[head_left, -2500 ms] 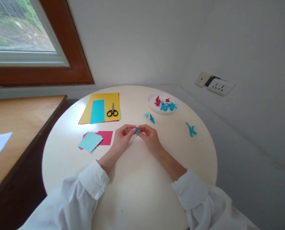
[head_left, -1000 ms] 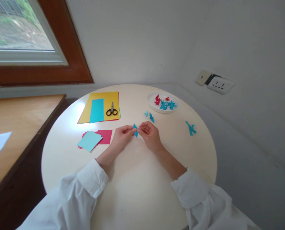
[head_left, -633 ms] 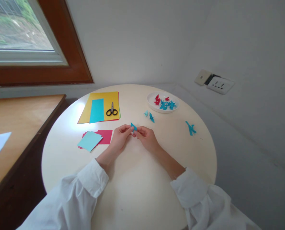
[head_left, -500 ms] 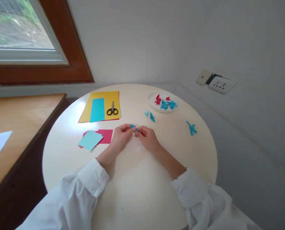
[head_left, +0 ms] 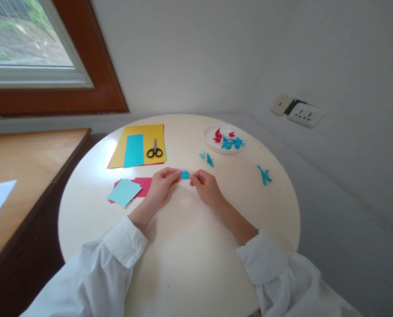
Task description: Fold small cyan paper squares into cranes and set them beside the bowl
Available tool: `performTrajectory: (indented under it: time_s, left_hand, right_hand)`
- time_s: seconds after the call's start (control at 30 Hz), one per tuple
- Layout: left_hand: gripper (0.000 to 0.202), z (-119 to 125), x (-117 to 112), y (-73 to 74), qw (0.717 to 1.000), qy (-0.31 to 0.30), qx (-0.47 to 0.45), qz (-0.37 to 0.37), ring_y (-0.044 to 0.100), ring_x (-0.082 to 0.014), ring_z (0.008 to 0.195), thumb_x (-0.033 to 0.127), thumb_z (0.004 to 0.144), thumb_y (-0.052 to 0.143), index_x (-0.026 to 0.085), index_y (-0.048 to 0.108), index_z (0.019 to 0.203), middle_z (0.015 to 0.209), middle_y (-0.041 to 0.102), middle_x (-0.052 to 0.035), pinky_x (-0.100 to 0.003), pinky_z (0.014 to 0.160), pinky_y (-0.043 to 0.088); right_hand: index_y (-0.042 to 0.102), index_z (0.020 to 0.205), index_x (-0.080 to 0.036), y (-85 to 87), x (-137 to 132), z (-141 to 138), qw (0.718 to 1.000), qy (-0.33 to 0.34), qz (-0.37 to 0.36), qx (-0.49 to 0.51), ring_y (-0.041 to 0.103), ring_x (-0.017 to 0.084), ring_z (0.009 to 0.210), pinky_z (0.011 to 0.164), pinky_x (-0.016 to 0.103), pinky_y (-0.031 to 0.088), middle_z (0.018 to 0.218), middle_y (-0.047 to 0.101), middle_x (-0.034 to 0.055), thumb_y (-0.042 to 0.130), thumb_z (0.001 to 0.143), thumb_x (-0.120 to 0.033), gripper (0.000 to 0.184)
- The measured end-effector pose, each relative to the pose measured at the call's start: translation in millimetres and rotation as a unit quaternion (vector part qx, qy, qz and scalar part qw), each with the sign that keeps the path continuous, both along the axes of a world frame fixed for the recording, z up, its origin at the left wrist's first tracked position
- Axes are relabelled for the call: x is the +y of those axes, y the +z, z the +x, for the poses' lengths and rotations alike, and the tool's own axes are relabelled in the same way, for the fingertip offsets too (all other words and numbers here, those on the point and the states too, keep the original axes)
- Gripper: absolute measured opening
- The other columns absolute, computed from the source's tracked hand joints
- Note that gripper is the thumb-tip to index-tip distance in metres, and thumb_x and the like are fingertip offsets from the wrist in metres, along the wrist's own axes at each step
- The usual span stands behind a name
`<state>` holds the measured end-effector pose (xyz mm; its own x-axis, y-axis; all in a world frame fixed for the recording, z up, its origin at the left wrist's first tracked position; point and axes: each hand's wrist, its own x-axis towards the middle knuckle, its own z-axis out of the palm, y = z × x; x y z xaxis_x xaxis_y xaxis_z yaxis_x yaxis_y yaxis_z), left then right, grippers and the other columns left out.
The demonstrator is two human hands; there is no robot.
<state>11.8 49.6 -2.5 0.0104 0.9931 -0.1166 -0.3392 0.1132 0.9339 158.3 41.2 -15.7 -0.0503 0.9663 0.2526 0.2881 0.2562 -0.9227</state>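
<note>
Blue paper piece was pinched between left hand and right hand fingertips above the tabletop; uneven pulling could likely tear or miscrease it.

Two hands, left hand and right hand, one small blue folded piece between them. One white plate with a pile of folded bits, red and blue, too small to count. Two loose blue bits near plate, one blue bit further right. One scissors. One yellow sheet, one blue strip, one light-blue sheet, one red sheet. One round table.
</note>
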Motion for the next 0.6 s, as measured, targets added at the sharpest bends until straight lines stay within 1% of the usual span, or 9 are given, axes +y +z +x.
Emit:
performTrajectory:
  time_s: [0.1, 0.13, 0.2, 0.23, 0.3, 0.37, 0.47, 0.53, 0.6]
  left_hand:
    - [0.023, 0, -1, 1.5, 1.000, 0.000, 0.006, 0.004, 0.057, -0.0101, 0.060, 0.027, 0.052, 0.077, 0.012, 0.064, 0.065, 0.061, 0.063, -0.0011, -0.026, 0.068, 0.046]
    - [0.023, 0, -1, 1.8, 1.000, 0.012, 0.014, 0.007, 0.058, -0.0102, 0.060, 0.027, 0.053, 0.076, 0.012, 0.063, 0.065, 0.059, 0.062, -0.0006, -0.027, 0.069, 0.046]
    - [0.022, 2, -2, 2.2, 0.998, 0.050, 0.026, 0.021, 0.058, -0.0100, 0.059, 0.026, 0.055, 0.075, 0.013, 0.061, 0.067, 0.056, 0.061, 0.0012, -0.027, 0.070, 0.046]
    - [0.022, 3, -3, 2.3, 0.997, 0.070, 0.027, 0.031, 0.058, -0.0098, 0.059, 0.025, 0.056, 0.074, 0.014, 0.060, 0.069, 0.055, 0.061, 0.0022, -0.027, 0.070, 0.046]
    - [0.023, 5, -6, 2.3, 0.993, 0.101, 0.023, 0.051, 0.058, -0.0096, 0.059, 0.024, 0.059, 0.072, 0.016, 0.057, 0.073, 0.054, 0.060, 0.0040, -0.026, 0.070, 0.046]
    - [0.022, 8, -10, 2.2, 0.991, 0.116, 0.021, 0.066, 0.058, -0.0092, 0.058, 0.023, 0.061, 0.071, 0.018, 0.056, 0.076, 0.053, 0.060, 0.0050, -0.025, 0.069, 0.045]
    - [0.022, 12, -15, 2.0, 0.991, 0.106, 0.028, 0.072, 0.057, -0.0095, 0.056, 0.024, 0.063, 0.068, 0.018, 0.057, 0.081, 0.053, 0.061, 0.0047, -0.026, 0.067, 0.046]
    - [0.024, 14, -17, 1.9, 0.994, 0.081, 0.026, 0.068, 0.059, -0.0112, 0.057, 0.024, 0.065, 0.067, 0.017, 0.058, 0.086, 0.053, 0.061, 0.0041, -0.028, 0.068, 0.047]
    - [0.022, 14, -17, 2.1, 0.996, 0.048, 0.018, 0.069, 0.061, -0.0125, 0.060, 0.024, 0.066, 0.065, 0.017, 0.060, 0.086, 0.056, 0.062, 0.0027, -0.030, 0.071, 0.049]
  right_hand:
    - [0.050, 0.060, -0.019, 0.9, 1, 1, 0.999, -0.003, -0.009, 0.046, 0.053, 0.012, 0.055, 0.058, 0.026, 0.042, 0.056, 0.057, -0.0014, 0.053, 0.076, -0.039, 0.026]
    - [0.051, 0.062, -0.019, 1.3, 1, 0, 0.997, -0.003, -0.012, 0.072, 0.055, 0.012, 0.056, 0.058, 0.026, 0.043, 0.057, 0.058, -0.0013, 0.055, 0.075, -0.039, 0.025]
    - [0.054, 0.072, -0.019, 2.5, 1, -1, 0.991, 0.004, -0.014, 0.134, 0.059, 0.013, 0.060, 0.059, 0.026, 0.045, 0.060, 0.062, -0.0015, 0.060, 0.072, -0.038, 0.020]
    - [0.054, 0.079, -0.020, 3.1, 0, -2, 0.986, 0.012, -0.015, 0.164, 0.061, 0.014, 0.062, 0.059, 0.026, 0.046, 0.062, 0.063, -0.0016, 0.063, 0.070, -0.036, 0.020]
    - [0.055, 0.090, -0.021, 3.9, -2, -5, 0.977, 0.035, -0.020, 0.209, 0.064, 0.014, 0.064, 0.059, 0.027, 0.048, 0.067, 0.066, -0.0020, 0.067, 0.067, -0.032, 0.029]
    - [0.058, 0.090, -0.022, 3.8, -4, -9, 0.971, 0.053, -0.028, 0.230, 0.065, 0.014, 0.065, 0.060, 0.027, 0.050, 0.070, 0.068, -0.0017, 0.069, 0.065, -0.029, 0.029]
    - [0.063, 0.082, -0.020, 2.8, -7, -12, 0.970, 0.049, -0.024, 0.237, 0.066, 0.015, 0.068, 0.063, 0.029, 0.052, 0.075, 0.069, 0.0000, 0.069, 0.065, -0.029, 0.021]
    - [0.065, 0.078, -0.020, 3.0, -7, -12, 0.973, 0.035, -0.011, 0.228, 0.066, 0.016, 0.069, 0.065, 0.031, 0.054, 0.077, 0.069, 0.0010, 0.069, 0.065, -0.030, 0.017]
    - [0.066, 0.075, -0.020, 4.4, -7, -11, 0.976, 0.021, -0.001, 0.216, 0.065, 0.016, 0.066, 0.066, 0.032, 0.054, 0.075, 0.069, 0.0011, 0.069, 0.065, -0.031, 0.016]
